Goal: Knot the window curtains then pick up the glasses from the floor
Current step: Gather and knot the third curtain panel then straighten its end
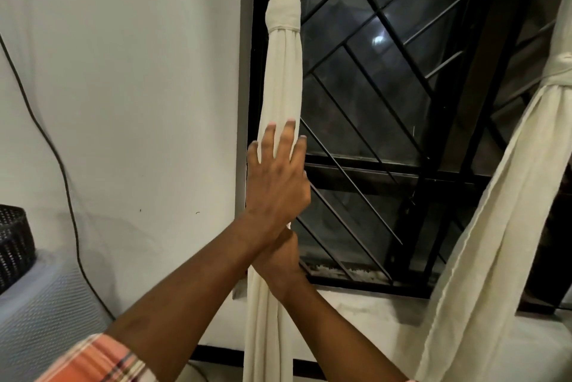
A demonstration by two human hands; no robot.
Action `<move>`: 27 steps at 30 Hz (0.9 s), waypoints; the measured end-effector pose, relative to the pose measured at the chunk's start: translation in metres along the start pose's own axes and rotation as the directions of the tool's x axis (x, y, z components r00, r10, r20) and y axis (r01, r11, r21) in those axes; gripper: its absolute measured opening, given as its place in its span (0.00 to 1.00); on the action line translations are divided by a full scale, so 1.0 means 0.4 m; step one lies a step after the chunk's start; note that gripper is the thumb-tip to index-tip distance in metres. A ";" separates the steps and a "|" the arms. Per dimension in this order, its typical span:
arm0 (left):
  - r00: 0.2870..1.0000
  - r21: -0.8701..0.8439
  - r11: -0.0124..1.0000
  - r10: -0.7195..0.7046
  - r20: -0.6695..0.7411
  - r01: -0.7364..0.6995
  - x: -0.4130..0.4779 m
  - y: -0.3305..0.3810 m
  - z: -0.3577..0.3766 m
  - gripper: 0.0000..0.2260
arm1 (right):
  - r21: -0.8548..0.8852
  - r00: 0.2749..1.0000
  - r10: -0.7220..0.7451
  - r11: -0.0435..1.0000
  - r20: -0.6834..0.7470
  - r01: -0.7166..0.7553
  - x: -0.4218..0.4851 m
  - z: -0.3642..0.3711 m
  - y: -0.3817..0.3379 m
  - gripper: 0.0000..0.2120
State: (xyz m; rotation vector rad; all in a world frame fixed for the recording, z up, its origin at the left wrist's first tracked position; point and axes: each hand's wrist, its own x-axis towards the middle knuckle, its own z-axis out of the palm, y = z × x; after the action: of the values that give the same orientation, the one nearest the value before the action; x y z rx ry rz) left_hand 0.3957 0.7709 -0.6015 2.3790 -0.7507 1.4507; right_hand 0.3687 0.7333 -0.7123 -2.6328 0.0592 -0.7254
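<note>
The left cream curtain [283,78] hangs along the window's left edge, tied in a knot [283,15] high up. My left hand [275,177] lies flat against this curtain below the knot, fingers spread. My right hand [280,261] crosses under my left wrist and closes around the same curtain lower down; its fingers are mostly hidden. The right cream curtain [483,242] hangs slanted at the right edge with its own knot [558,72]. No glasses and no floor are in view.
A dark window with a black metal grille [387,97] fills the middle, above a white sill [371,307]. A black cable [66,183] runs down the white wall. A black woven basket [14,242] and a grey mesh-covered object [40,319] sit at the lower left.
</note>
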 end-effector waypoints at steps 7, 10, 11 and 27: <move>0.997 0.082 0.994 -0.076 0.017 0.075 0.160 -0.030 -0.054 0.29 | -0.338 0.999 -0.050 0.940 -0.007 0.045 0.029 -0.018 -0.030 0.09; 0.995 0.044 0.996 -0.075 0.071 0.072 0.176 -0.035 -0.059 0.24 | -0.313 0.997 -0.072 0.948 -0.020 0.062 0.032 -0.031 -0.025 0.10; 0.993 0.034 0.996 -0.080 0.087 0.077 0.177 -0.038 -0.055 0.23 | -0.306 0.997 -0.074 0.950 -0.028 0.062 0.032 -0.030 -0.022 0.10; 0.982 0.212 0.975 0.098 -0.160 -0.063 0.190 -0.058 -0.005 0.32 | -0.296 0.992 -0.119 0.950 -0.036 0.103 0.029 -0.012 -0.016 0.12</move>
State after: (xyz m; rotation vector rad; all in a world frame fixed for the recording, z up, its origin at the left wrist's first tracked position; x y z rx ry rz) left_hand 0.4352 0.7688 -0.5326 2.3547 -0.6920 1.8192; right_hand 0.3758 0.7356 -0.7003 -2.9185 0.0365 -0.8849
